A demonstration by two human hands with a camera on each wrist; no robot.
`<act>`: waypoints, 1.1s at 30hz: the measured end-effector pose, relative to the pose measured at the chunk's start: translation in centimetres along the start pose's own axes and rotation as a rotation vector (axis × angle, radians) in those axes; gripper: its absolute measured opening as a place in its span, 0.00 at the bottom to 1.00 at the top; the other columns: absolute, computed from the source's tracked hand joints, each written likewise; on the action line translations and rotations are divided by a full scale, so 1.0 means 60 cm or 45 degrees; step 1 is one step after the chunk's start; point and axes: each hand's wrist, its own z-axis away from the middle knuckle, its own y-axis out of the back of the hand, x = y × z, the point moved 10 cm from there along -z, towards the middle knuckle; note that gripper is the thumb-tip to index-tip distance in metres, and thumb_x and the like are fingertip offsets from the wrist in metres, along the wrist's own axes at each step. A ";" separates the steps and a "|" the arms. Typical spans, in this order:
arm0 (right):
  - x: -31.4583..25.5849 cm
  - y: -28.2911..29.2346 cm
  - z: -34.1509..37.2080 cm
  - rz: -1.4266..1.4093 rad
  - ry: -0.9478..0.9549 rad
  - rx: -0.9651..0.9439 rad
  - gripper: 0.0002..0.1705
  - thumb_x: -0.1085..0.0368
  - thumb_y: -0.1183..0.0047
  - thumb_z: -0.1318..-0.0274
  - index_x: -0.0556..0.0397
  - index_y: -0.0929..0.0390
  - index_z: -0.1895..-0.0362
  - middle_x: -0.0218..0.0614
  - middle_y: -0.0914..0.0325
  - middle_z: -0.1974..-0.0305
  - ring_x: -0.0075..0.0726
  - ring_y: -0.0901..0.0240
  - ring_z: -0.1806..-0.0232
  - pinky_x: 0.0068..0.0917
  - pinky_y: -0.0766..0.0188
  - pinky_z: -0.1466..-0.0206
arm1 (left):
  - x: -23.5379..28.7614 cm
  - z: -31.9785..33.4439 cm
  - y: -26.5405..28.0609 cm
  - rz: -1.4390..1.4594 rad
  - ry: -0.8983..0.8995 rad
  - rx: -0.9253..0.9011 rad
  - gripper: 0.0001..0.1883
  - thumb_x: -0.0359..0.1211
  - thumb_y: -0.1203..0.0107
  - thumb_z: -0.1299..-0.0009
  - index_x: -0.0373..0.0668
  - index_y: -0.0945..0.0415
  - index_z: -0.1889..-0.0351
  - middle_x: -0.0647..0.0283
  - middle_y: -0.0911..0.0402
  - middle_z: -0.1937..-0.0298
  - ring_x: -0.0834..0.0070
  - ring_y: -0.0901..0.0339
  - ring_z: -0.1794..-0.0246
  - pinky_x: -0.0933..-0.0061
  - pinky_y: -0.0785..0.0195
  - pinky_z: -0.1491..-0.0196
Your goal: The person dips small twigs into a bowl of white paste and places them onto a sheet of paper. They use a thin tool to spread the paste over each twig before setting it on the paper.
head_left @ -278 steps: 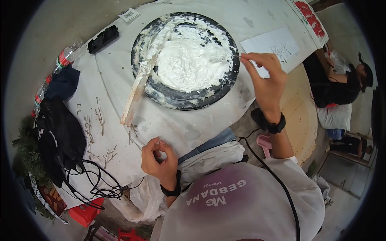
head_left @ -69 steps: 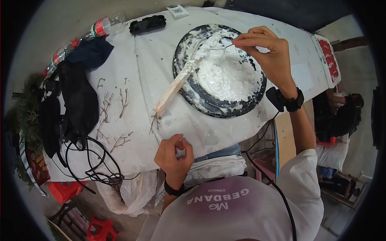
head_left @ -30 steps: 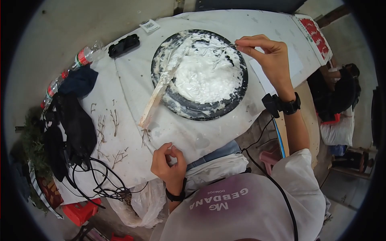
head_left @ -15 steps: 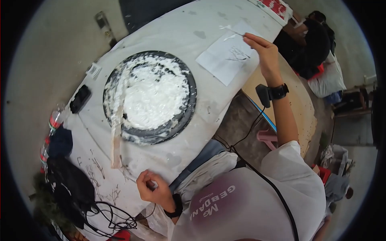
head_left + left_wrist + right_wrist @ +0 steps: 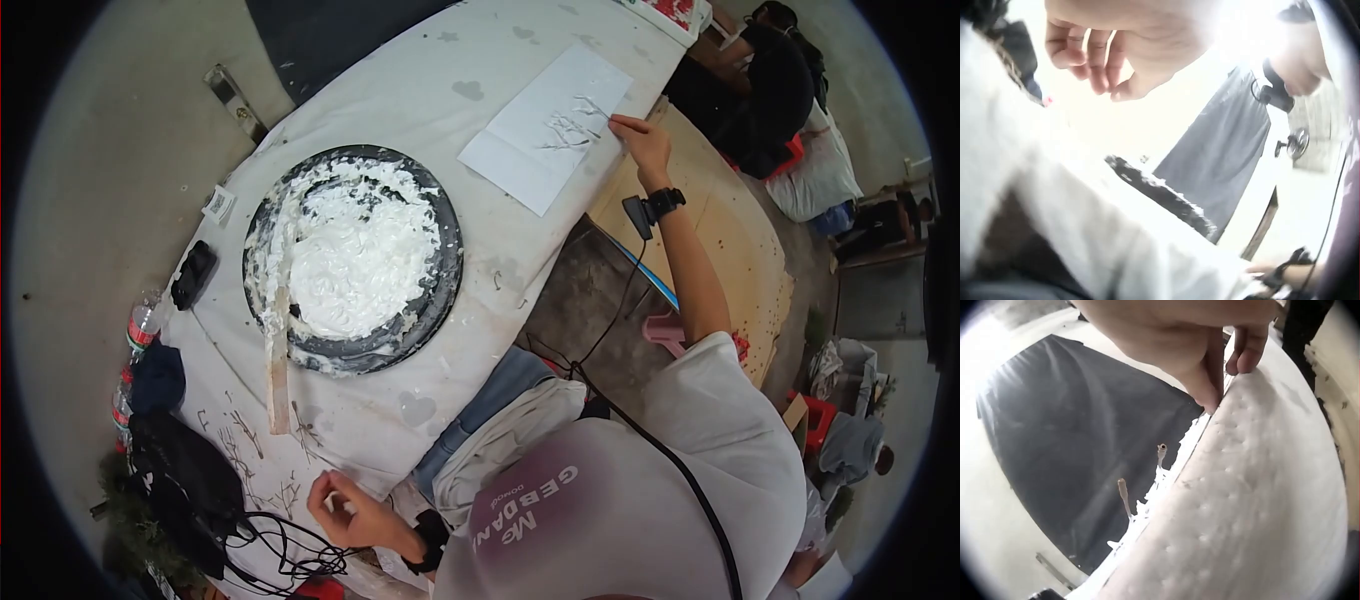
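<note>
My right hand (image 5: 645, 148) pinches a white-coated twig (image 5: 590, 104) over the far part of a white paper sheet (image 5: 510, 160), beside other coated twigs (image 5: 566, 132). In the right wrist view, my right hand (image 5: 1191, 337) has its thumb and fingertips together; coated twig ends (image 5: 1124, 490) stick up nearby. Whether the held twig touches the sheet, I cannot tell. My left hand (image 5: 355, 515) hangs empty and loosely curled near the table's front edge, also in the left wrist view (image 5: 1141, 50). White paste (image 5: 365, 260) covers much of a round black tray (image 5: 450, 255).
A paste-smeared wooden stick (image 5: 277, 390) lies across the tray's left rim. Bare twigs (image 5: 245, 430), a black bag (image 5: 185, 470) and coiled cables (image 5: 290, 550) are at the left, with plastic bottles (image 5: 143, 320) behind. Another person (image 5: 775, 90) is at the far right.
My right hand has carried the twig from above the tray to the paper sheet on the right. The left hand stays loosely curled near the table's front. The head view has turned and shifted.
</note>
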 end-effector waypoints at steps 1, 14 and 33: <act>-0.007 0.002 0.002 0.067 0.084 -0.028 0.14 0.60 0.22 0.43 0.47 0.03 0.53 0.30 0.09 0.65 0.23 0.19 0.68 0.24 0.24 0.63 | -0.005 -0.007 0.015 -0.166 0.045 0.029 0.11 0.30 0.32 0.24 0.35 0.16 0.47 0.58 0.15 0.56 0.69 0.19 0.55 0.71 0.26 0.56; -0.338 -0.016 0.305 -0.113 0.477 -0.235 0.19 0.70 0.44 0.23 0.63 0.16 0.33 0.43 0.12 0.38 0.33 0.18 0.37 0.29 0.25 0.30 | -0.062 -0.076 0.045 -0.567 -0.039 -0.023 0.13 0.30 0.31 0.27 0.41 0.14 0.47 0.55 0.16 0.47 0.58 0.18 0.48 0.58 0.24 0.47; -0.563 -0.234 0.825 -0.242 0.812 -2.031 0.18 0.75 0.28 0.43 0.55 0.08 0.47 0.44 0.07 0.57 0.41 0.14 0.60 0.33 0.21 0.53 | -0.064 -0.068 0.107 0.067 0.338 -0.336 0.17 0.31 0.34 0.22 0.50 0.13 0.36 0.57 0.22 0.30 0.59 0.25 0.39 0.58 0.23 0.49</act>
